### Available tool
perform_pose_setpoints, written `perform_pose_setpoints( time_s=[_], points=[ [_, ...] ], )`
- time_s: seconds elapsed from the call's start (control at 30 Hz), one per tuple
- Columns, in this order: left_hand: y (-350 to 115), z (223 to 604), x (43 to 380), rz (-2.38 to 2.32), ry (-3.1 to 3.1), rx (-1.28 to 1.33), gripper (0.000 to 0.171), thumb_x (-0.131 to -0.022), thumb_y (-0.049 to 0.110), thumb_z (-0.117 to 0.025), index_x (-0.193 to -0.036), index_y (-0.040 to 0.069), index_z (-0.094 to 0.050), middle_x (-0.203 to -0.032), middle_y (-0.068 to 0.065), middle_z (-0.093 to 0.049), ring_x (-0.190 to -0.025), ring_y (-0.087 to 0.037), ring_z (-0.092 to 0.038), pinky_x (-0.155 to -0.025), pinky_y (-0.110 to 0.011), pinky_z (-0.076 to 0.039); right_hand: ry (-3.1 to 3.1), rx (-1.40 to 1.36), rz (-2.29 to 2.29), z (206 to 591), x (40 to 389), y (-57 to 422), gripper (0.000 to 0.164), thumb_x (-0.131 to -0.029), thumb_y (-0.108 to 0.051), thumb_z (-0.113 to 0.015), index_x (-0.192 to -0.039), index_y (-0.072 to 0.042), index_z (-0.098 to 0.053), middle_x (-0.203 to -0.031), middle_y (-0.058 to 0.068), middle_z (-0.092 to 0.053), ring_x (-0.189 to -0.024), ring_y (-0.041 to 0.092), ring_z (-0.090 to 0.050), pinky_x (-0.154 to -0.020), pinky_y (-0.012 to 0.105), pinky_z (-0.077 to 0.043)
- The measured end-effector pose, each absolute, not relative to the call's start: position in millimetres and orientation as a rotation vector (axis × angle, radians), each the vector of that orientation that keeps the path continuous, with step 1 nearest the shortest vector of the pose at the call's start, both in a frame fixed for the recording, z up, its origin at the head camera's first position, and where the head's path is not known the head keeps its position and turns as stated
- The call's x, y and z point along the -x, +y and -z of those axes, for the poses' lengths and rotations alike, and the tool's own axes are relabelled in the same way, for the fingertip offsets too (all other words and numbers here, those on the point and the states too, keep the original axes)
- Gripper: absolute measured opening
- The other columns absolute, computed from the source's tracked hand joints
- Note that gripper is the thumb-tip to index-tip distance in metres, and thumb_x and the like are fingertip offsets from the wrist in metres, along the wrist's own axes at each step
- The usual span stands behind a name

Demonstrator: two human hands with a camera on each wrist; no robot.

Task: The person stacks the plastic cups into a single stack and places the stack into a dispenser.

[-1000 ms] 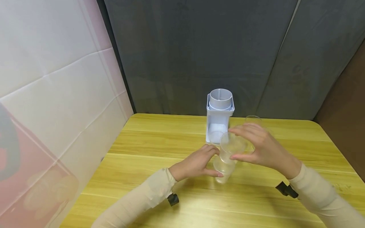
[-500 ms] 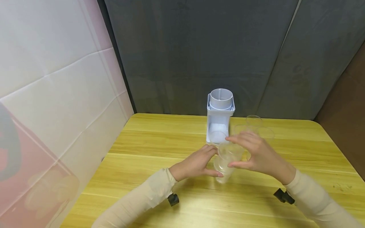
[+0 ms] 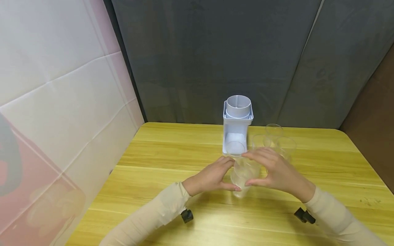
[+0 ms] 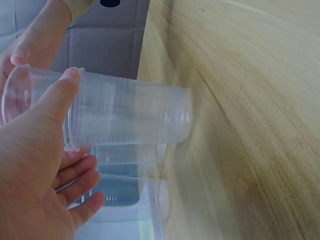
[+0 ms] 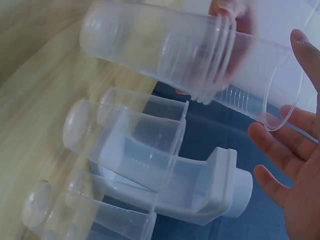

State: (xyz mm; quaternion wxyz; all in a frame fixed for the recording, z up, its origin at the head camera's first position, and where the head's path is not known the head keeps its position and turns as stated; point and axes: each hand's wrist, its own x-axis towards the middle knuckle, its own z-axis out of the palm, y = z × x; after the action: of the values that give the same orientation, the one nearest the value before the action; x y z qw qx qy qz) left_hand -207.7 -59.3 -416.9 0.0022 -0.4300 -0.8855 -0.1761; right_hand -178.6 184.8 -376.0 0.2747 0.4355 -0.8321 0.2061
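A stack of clear plastic cups (image 4: 135, 112) stands upright on the table, its several rims close together. My left hand (image 3: 212, 176) holds it just below the rims, thumb on the near side and fingers round the far side. Above, my right hand (image 3: 275, 171) holds another clear plastic cup (image 5: 247, 70) by its rim, thumb and fingers on opposite sides. That cup's lower part sits inside the stack, while its upper part sticks out above the other rims.
Behind the hands stands a white cup holder (image 3: 238, 116) with a round tube on top. One clear cup (image 3: 235, 148) is in front of it. Several more loose cups (image 3: 286, 145) stand to its right. A dark curtain (image 3: 215, 61) hangs behind the wooden table (image 3: 172, 143).
My right hand has moved down and slightly left, lowering its cup into the stack. The loose cups behind it show more. My left hand stays in place.
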Motion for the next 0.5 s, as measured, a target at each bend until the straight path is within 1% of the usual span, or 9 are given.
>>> perform_pose_setpoints(
  time_s=[0.2,0.33,0.5],
  points=[
    [-60,418,208,0.565,-2.764,1.355,0.074,-0.081,0.059,-0.072,-0.135,0.012,-0.051,-0.134,-0.001,-0.055,-0.127,-0.016,-0.051,-0.110,-0.028,-0.047,-2.227,-1.201,-0.546,385,180,181,0.074,-0.069,-0.058,-0.081,-0.124,-0.011,-0.066,-0.119,0.001,-0.071,-0.108,0.024,-0.066,-0.099,0.047,-0.047],
    [-60,418,207,0.576,-2.741,1.362,0.073,-0.081,0.057,-0.073,-0.135,0.012,-0.051,-0.133,-0.001,-0.056,-0.127,-0.016,-0.052,-0.109,-0.028,-0.047,-2.234,-1.207,-0.540,392,181,180,0.075,-0.069,-0.058,-0.081,-0.124,-0.010,-0.066,-0.120,0.001,-0.071,-0.107,0.022,-0.066,-0.097,0.046,-0.050],
    [-60,419,207,0.572,-2.736,1.357,0.072,-0.082,0.056,-0.074,-0.135,0.012,-0.052,-0.133,-0.001,-0.057,-0.126,-0.015,-0.052,-0.109,-0.028,-0.047,-2.240,-1.214,-0.533,399,181,180,0.074,-0.069,-0.059,-0.079,-0.122,-0.008,-0.067,-0.118,0.002,-0.072,-0.107,0.022,-0.066,-0.095,0.049,-0.052]
  ],
)
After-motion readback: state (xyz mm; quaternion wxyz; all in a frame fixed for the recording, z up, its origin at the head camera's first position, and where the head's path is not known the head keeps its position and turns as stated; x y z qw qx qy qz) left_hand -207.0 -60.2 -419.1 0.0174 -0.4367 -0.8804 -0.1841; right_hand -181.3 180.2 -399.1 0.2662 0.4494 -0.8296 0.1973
